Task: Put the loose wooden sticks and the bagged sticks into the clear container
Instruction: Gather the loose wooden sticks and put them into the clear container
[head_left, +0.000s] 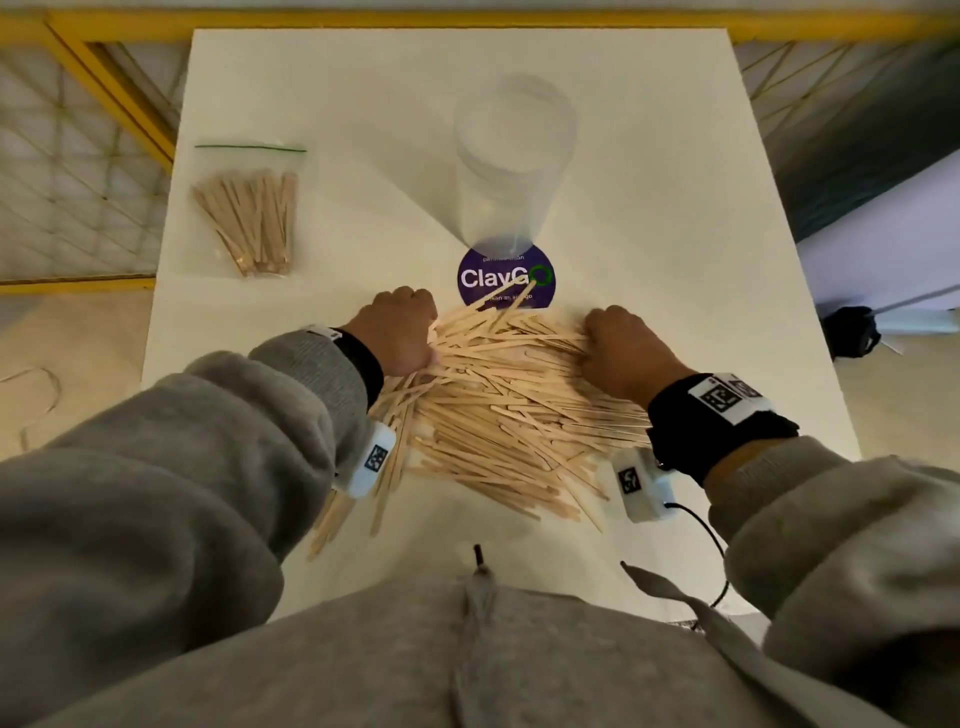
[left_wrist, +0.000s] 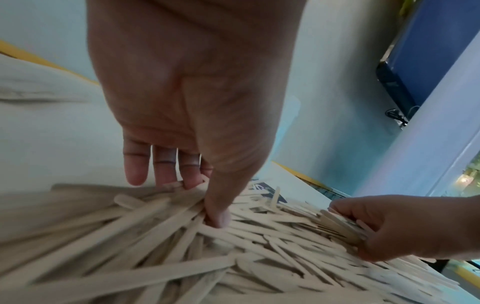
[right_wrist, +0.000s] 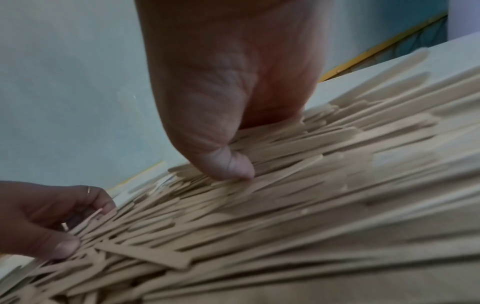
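A big heap of loose wooden sticks (head_left: 498, 410) lies in the middle of the white table (head_left: 649, 156). My left hand (head_left: 428, 343) digs into the heap's far left edge, thumb and curled fingers pinching sticks (left_wrist: 161, 216). My right hand (head_left: 592, 338) does the same at the far right edge, gripping a bundle of sticks (right_wrist: 298, 148) under its thumb. The clear container (head_left: 514, 166) stands behind the heap, apart from both hands. The bagged sticks (head_left: 249, 218) lie flat at the table's far left.
A round purple ClayGo sticker (head_left: 506, 280) sits on the table between the heap and the container, with a few stick ends over it. Yellow railing with netting (head_left: 93, 171) borders the table at the left and back. A black cable (head_left: 711, 545) hangs at the near right.
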